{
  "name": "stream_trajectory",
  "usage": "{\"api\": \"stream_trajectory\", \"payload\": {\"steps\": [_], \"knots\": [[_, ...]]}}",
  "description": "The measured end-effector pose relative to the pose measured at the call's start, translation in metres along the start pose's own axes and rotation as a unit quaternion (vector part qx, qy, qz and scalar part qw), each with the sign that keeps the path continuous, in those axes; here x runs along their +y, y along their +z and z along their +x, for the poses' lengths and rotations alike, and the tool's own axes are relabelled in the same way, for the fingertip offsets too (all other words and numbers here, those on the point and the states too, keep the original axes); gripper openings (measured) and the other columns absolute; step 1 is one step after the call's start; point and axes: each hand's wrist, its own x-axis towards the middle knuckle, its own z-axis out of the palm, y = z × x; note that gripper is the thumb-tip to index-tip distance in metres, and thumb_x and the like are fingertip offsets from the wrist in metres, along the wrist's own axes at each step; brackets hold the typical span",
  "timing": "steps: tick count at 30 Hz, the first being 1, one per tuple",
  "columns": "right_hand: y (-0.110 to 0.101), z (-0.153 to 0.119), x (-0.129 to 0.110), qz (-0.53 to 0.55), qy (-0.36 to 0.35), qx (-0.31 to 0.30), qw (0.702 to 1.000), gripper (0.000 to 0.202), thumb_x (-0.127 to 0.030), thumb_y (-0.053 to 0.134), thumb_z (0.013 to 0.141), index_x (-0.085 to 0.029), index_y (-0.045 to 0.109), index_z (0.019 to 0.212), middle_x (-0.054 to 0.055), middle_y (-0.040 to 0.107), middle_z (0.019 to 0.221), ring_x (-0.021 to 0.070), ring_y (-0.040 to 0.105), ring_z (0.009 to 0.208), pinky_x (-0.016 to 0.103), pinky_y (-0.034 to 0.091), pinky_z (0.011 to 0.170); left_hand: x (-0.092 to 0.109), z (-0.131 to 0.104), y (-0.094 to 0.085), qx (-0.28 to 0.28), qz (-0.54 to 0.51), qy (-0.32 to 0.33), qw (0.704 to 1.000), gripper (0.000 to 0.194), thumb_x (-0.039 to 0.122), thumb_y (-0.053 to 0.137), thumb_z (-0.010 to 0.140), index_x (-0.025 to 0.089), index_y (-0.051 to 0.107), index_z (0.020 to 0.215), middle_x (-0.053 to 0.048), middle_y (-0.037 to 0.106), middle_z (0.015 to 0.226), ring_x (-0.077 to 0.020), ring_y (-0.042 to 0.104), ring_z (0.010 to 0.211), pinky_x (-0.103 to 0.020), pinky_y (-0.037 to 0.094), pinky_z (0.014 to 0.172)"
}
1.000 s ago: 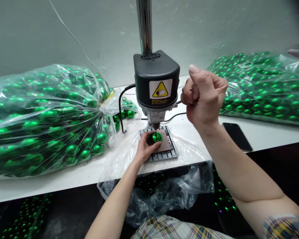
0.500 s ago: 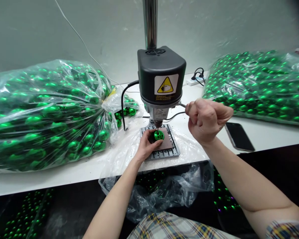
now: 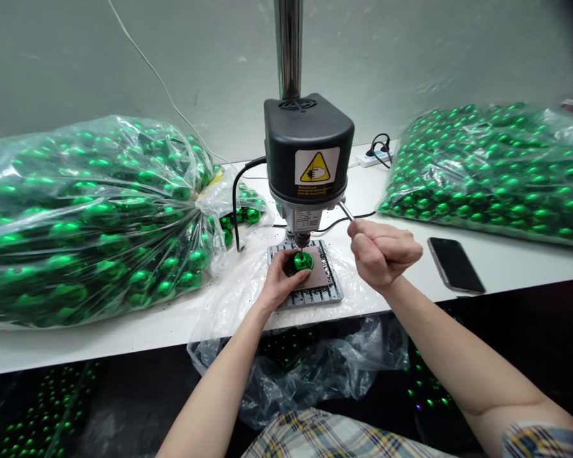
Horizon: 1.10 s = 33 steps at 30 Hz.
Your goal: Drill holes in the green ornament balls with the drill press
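Observation:
A shiny green ball (image 3: 304, 261) sits on a flat pinkish pad (image 3: 319, 270) on the slotted metal base (image 3: 335, 291) of a small drill press (image 3: 310, 149). My left hand (image 3: 281, 278) grips the ball between thumb and fingers from the left. Right above, the chuck (image 3: 302, 240) points its bit down at the top of the ball; whether the bit is inside it I cannot tell. My right hand (image 3: 382, 250) is closed round the end of the press's metal feed lever (image 3: 346, 211), to the right of the motor housing.
Clear bags of green balls lie at left (image 3: 100, 222) and right (image 3: 496, 172). A phone (image 3: 456, 265) rests near the table's front edge. Crumpled plastic film (image 3: 315, 369) hangs over that edge. A power strip (image 3: 375, 156) stands behind, and dark shavings dot the base.
My right hand has come down and slightly left with the lever, and the drill head has lowered a little. My left hand and the ball stay almost in place.

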Motion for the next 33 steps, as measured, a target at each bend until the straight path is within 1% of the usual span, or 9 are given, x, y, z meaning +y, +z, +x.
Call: {"api": "stream_trajectory", "payload": {"steps": [8, 14, 17, 20, 22, 23, 25, 28, 33], "knots": [[0.023, 0.075, -0.004, 0.051, 0.176, 0.107, 0.977, 0.053, -0.026, 0.070, 0.089, -0.020, 0.039, 0.047, -0.006, 0.034, 0.041, 0.0053, 0.029, 0.034, 0.027, 0.020, 0.035, 0.011, -0.001, 0.004, 0.022, -0.011, -0.013, 1.000, 0.054, 0.033, 0.088, 0.070, 0.021, 0.054, 0.110, -0.008, 0.069, 0.112, -0.0225, 0.067, 0.107, -0.041, 0.052, 0.098], [0.019, 0.105, 0.017, 0.062, 0.297, 0.040, 0.952, 0.057, -0.045, 0.068, 0.092, -0.022, 0.033, 0.053, -0.006, 0.031, 0.043, 0.0050, 0.026, 0.035, 0.026, 0.019, 0.034, 0.035, -0.040, 0.004, 0.090, 0.163, 0.058, 0.981, 0.046, 0.032, 0.085, 0.074, 0.023, 0.055, 0.107, -0.008, 0.068, 0.110, -0.0240, 0.066, 0.105, -0.040, 0.054, 0.092], [0.017, 0.103, 0.018, 0.078, 0.299, 0.039, 0.950, 0.056, -0.046, 0.071, 0.089, -0.023, 0.034, 0.054, -0.006, 0.031, 0.044, 0.0055, 0.026, 0.036, 0.027, 0.018, 0.034, 0.040, -0.087, 0.001, -0.078, 0.288, 0.143, 0.944, 0.039, 0.034, 0.078, 0.081, 0.024, 0.057, 0.112, -0.011, 0.068, 0.115, -0.0263, 0.065, 0.107, -0.040, 0.054, 0.089], [0.019, 0.102, 0.014, 0.093, 0.293, 0.064, 0.949, 0.054, -0.042, 0.074, 0.087, -0.022, 0.038, 0.051, -0.005, 0.032, 0.043, 0.0058, 0.025, 0.036, 0.029, 0.014, 0.034, 0.030, -0.133, -0.005, -0.263, 0.472, 0.186, 0.820, 0.036, 0.029, 0.075, 0.084, 0.022, 0.060, 0.115, -0.015, 0.067, 0.124, -0.0298, 0.065, 0.107, -0.044, 0.054, 0.089], [0.021, 0.102, 0.011, 0.093, 0.293, 0.071, 0.949, 0.054, -0.040, 0.075, 0.086, -0.023, 0.039, 0.050, -0.005, 0.032, 0.043, 0.0058, 0.024, 0.036, 0.030, 0.013, 0.034, 0.022, -0.149, -0.014, -0.292, 0.534, 0.220, 0.762, 0.039, 0.035, 0.075, 0.085, 0.020, 0.060, 0.117, -0.018, 0.066, 0.129, -0.0319, 0.065, 0.109, -0.047, 0.053, 0.090], [0.021, 0.102, 0.011, 0.091, 0.294, 0.070, 0.949, 0.054, -0.041, 0.076, 0.085, -0.023, 0.039, 0.050, -0.005, 0.033, 0.043, 0.0058, 0.023, 0.036, 0.031, 0.013, 0.034, 0.020, -0.150, -0.019, -0.284, 0.529, 0.243, 0.762, 0.039, 0.038, 0.074, 0.087, 0.020, 0.060, 0.118, -0.018, 0.067, 0.127, -0.0315, 0.065, 0.108, -0.046, 0.054, 0.090], [0.021, 0.102, 0.012, 0.084, 0.297, 0.066, 0.949, 0.054, -0.042, 0.076, 0.085, -0.023, 0.038, 0.051, -0.005, 0.034, 0.043, 0.0058, 0.023, 0.037, 0.031, 0.014, 0.034, 0.024, -0.135, -0.029, -0.228, 0.468, 0.281, 0.806, 0.029, 0.036, 0.064, 0.095, 0.021, 0.061, 0.119, -0.014, 0.071, 0.113, -0.0275, 0.066, 0.103, -0.041, 0.054, 0.087], [0.019, 0.100, 0.015, 0.078, 0.284, 0.060, 0.954, 0.055, -0.044, 0.074, 0.086, -0.022, 0.037, 0.053, -0.005, 0.034, 0.045, 0.0056, 0.024, 0.037, 0.030, 0.015, 0.034, 0.041, -0.069, -0.040, -0.054, 0.394, 0.233, 0.888, 0.028, 0.013, 0.042, 0.099, 0.022, 0.062, 0.117, -0.011, 0.069, 0.102, -0.0248, 0.065, 0.099, -0.039, 0.052, 0.089], [0.020, 0.099, 0.015, 0.085, 0.263, 0.053, 0.959, 0.053, -0.040, 0.071, 0.090, -0.022, 0.037, 0.054, -0.005, 0.035, 0.046, 0.0048, 0.024, 0.036, 0.029, 0.013, 0.033, 0.060, 0.081, -0.048, 0.169, 0.429, -0.033, 0.887, 0.036, -0.002, 0.050, 0.081, 0.011, 0.061, 0.113, -0.021, 0.060, 0.117, -0.0356, 0.052, 0.123, -0.050, 0.039, 0.108]]}}
